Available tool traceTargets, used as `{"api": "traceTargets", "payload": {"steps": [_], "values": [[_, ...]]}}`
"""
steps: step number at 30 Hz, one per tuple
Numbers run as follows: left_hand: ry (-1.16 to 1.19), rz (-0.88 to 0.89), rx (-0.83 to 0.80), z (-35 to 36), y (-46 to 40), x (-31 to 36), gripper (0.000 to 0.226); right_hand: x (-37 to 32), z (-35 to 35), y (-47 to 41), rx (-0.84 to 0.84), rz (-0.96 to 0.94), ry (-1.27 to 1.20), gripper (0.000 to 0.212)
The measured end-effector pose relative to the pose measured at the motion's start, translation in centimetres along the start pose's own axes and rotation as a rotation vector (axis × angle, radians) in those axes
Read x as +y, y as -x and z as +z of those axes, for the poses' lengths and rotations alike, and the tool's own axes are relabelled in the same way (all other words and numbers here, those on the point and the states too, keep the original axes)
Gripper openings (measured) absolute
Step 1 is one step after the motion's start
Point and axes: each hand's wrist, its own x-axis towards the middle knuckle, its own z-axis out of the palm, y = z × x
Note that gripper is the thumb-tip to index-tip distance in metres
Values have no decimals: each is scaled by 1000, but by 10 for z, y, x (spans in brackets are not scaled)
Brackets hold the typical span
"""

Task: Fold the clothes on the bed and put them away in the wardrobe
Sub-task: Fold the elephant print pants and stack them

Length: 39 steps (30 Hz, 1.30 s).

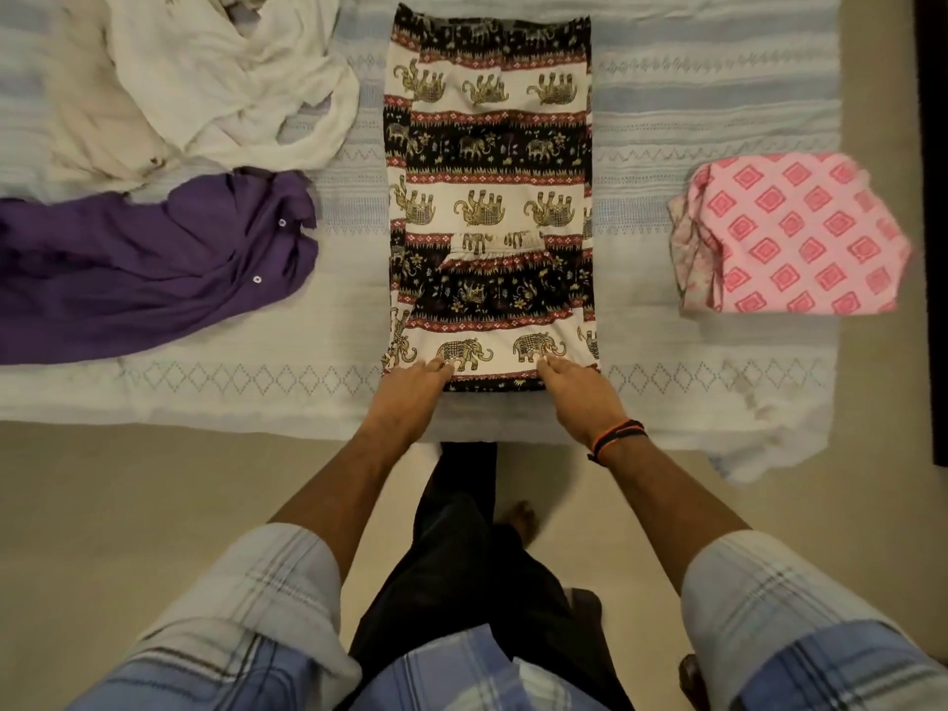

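A pair of elephant-print trousers (492,197) in black, cream and red lies folded lengthwise on the bed, running away from me. My left hand (415,384) rests on its near left corner with fingers laid flat on the cloth. My right hand (577,390), with a black and orange band at the wrist, lies flat on the near right corner. A folded pink garment with a diamond pattern (790,233) sits to the right. A crumpled purple shirt (154,264) and a heap of white cloth (205,79) lie to the left.
The bed carries a pale sheet with blue stripes and zigzag stitching (692,366); its near edge runs across the view. Beige floor (102,505) lies below, where I stand. A dark vertical edge (931,197) borders the far right.
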Motion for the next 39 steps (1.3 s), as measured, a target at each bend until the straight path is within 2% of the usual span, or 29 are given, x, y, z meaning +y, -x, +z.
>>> {"api": "traceTargets", "payload": {"steps": [3, 7, 19, 24, 29, 39], "values": [[2, -27, 18, -17, 28, 9, 63, -5, -13, 21, 18, 0, 11, 42], [-24, -73, 24, -22, 66, 25, 59, -14, -27, 58, 2, 17, 36, 35], [-40, -122, 65, -16, 136, 56, 49, -32, -26, 131, 10, 30, -7, 37], [-19, -134, 113, -39, 129, 50, 50, -26, -48, 124, 53, 44, -71, 31], [-27, -134, 158, -76, 98, 33, 38, -15, -89, 90, 86, 33, -66, 33], [-32, -96, 99, -144, 23, -7, 35, 2, -154, 19, 29, 93, -82, 39]]}}
